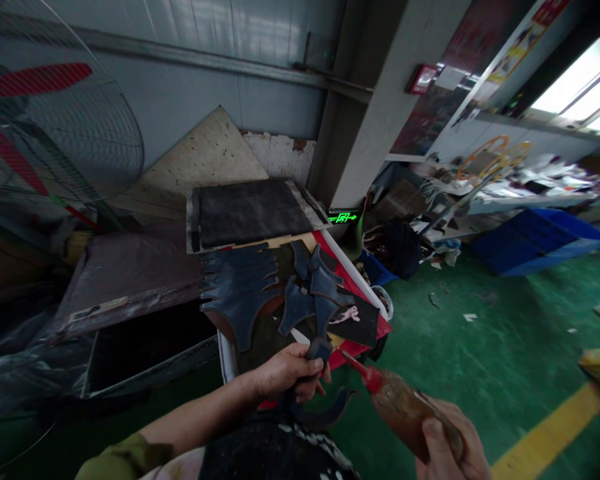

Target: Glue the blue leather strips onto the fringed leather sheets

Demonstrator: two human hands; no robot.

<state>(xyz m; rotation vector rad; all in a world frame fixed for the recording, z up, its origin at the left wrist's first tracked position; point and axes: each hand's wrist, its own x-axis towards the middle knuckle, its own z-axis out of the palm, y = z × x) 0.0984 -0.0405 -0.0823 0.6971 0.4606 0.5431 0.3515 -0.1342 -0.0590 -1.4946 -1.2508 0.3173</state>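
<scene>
My left hand (296,371) pinches a dark blue leather piece (320,349), whose curved tail hangs below the fingers over my lap. In my right hand (447,440) is a brownish glue bottle (400,403) with a red nozzle. Its tip points up and left toward the held piece, with a small gap between them. Just beyond my left hand, several cut blue leather pieces (313,290) lie in a loose pile on the table. To their left sits a stack of blue leather pieces with pointed ends (240,283).
A dark board (250,212) lies at the table's back, near a pillar (375,100). A caged fan (55,127) stands at left above a brown-covered surface (135,267). On the green floor at right are a blue crate (535,240) and a yellow line (550,433).
</scene>
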